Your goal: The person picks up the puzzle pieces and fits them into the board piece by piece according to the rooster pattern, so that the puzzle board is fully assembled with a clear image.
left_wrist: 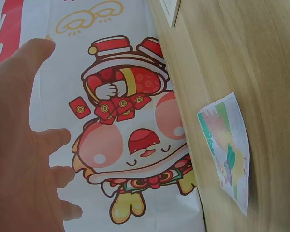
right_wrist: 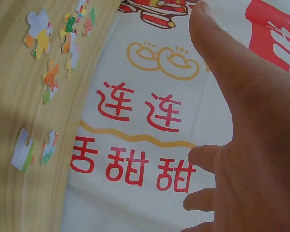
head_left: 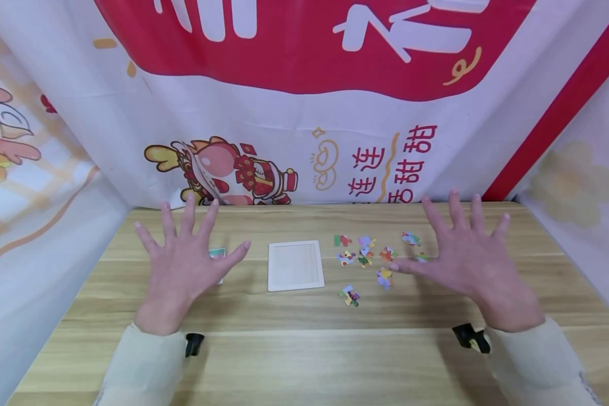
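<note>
Left hand: spread wide [head_left: 185,256], nothing in it, looks to be hovering over the desk [head_left: 304,361]. It hides part of the picture card in the head view.
Right hand: also wide [head_left: 472,259] and holding zip. Thumb tip's right by the purple-and-yellow piece [head_left: 384,278], touching or not I can't tell.
Puzzle pieces: scattered [head_left: 346,258] on the desk between the white frame and the right hand. A few sit so close they might overlap, so grabbing one could easily drag its neighbour. They look thin too, so pressing flat would probably slide them instead of lifting.
Loner piece: off by itself [head_left: 350,295], nearer the person. A low sleeve [head_left: 530,355] could knock it.
White frame: flat [head_left: 295,287], between the hands. Looks light, so a one-sided push might shift it.
Picture card: slightly bowed [left_wrist: 227,154], could skid if bumped.
</note>
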A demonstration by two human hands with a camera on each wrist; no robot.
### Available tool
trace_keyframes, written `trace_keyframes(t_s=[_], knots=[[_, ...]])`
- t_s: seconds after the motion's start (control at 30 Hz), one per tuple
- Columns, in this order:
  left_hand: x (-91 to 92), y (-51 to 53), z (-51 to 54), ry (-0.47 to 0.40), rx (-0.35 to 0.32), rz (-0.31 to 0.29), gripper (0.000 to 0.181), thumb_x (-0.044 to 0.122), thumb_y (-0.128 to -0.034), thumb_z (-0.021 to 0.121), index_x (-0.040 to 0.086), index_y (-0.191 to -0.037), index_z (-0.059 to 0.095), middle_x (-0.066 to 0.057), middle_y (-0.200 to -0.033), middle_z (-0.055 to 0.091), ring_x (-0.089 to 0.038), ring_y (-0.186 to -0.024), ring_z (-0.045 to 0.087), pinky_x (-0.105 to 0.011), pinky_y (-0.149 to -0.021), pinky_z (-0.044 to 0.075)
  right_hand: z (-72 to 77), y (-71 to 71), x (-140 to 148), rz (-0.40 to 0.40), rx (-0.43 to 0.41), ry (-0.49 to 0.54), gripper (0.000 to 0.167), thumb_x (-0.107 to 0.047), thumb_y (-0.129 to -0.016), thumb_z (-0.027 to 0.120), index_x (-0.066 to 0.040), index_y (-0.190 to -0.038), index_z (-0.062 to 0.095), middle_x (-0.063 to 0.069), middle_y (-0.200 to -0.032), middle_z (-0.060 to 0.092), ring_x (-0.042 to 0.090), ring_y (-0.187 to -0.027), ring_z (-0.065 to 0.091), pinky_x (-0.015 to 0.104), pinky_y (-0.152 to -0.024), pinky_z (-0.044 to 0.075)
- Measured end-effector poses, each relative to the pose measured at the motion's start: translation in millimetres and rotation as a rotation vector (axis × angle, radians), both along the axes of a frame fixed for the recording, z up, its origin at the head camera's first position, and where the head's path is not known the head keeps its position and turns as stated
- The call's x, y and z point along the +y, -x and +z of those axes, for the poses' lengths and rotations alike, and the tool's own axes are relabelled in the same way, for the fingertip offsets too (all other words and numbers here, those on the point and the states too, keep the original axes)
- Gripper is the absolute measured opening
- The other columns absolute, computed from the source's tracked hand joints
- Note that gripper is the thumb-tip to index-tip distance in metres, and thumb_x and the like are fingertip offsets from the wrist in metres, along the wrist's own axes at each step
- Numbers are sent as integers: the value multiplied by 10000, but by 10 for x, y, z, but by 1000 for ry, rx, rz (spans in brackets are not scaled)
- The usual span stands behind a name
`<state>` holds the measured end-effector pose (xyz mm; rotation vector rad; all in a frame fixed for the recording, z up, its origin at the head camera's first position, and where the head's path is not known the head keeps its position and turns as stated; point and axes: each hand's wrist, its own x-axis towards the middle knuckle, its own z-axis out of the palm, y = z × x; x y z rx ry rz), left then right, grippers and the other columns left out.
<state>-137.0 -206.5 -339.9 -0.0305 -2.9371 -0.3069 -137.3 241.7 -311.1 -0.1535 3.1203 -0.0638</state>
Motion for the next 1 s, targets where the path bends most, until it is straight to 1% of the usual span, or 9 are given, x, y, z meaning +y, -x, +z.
trace_keyframes(t_s=[0.1,0.2,0.3,0.4,0.57,0.67,0.8,0.9,1.0], knots=[[1,7,-6,-5,4,-9,1061,902,-916,455,256,-1731,245,-139,-1829,-64,-566,-1640,-131,-905,-1160,-148,-18,12,3,4,-12,-4,1343,-1031,-757,495,-244,-1750,51,353,-1765,-21,679,-1583,-42,969,-1099,-24],[6,2,-22,-22,19,-21,1047,878,-926,480,227,-1722,281,-180,-1827,20,-571,-1649,-15,-896,-1202,-41,-36,20,6,12,-18,2,1343,-1032,-754,492,-230,-1750,80,354,-1765,-8,673,-1586,-3,942,-1140,0],[24,-13,-44,-60,37,-35,1012,811,-949,542,168,-1702,331,-216,-1811,123,-552,-1636,125,-841,-1248,89,-54,24,9,24,-31,11,1362,-1051,-739,463,-222,-1750,82,345,-1770,-8,648,-1597,26,903,-1185,38],[71,-28,-66,-142,41,-55,926,703,-974,626,96,-1645,425,-242,-1771,249,-531,-1605,242,-783,-1268,188,-83,36,-9,42,-48,34,1350,-1042,-754,459,-223,-1751,59,311,-1784,-39,608,-1617,42,856,-1229,85],[188,-32,-141,-319,-17,-105,749,483,-994,745,31,-1556,541,-241,-1689,425,-505,-1555,375,-725,-1260,314,-183,87,-72,95,-70,124,1277,-953,-833,538,-179,-1750,102,276,-1800,-23,583,-1619,133,785,-1257,219],[241,-30,-232,-393,-68,-139,724,388,-968,807,30,-1546,559,-216,-1688,441,-485,-1558,388,-696,-1254,352,-292,146,-155,129,-54,200,1159,-817,-891,655,-134,-1727,236,283,-1791,110,577,-1595,229,768,-1232,303],[309,-27,-388,-491,-143,-171,730,366,-933,855,53,-1534,584,-179,-1667,490,-452,-1547,435,-661,-1243,397,-492,254,-308,178,-31,283,939,-614,-943,762,-70,-1636,438,273,-1696,376,508,-1542,388,714,-1224,381],[370,-29,-498,-644,-198,-148,661,385,-920,869,92,-1473,655,-137,-1574,605,-402,-1461,560,-593,-1198,487,-639,325,-424,199,-32,332,751,-518,-968,782,-33,-1508,591,231,-1518,572,417,-1356,581,635,-1141,515],[423,-32,-579,-822,-251,-94,575,395,-921,867,139,-1411,712,-100,-1480,681,-357,-1354,661,-527,-1124,567,-736,378,-540,184,-37,398,563,-459,-980,789,-49,-1356,703,140,-1324,667,307,-1136,663,525,-1004,610]])
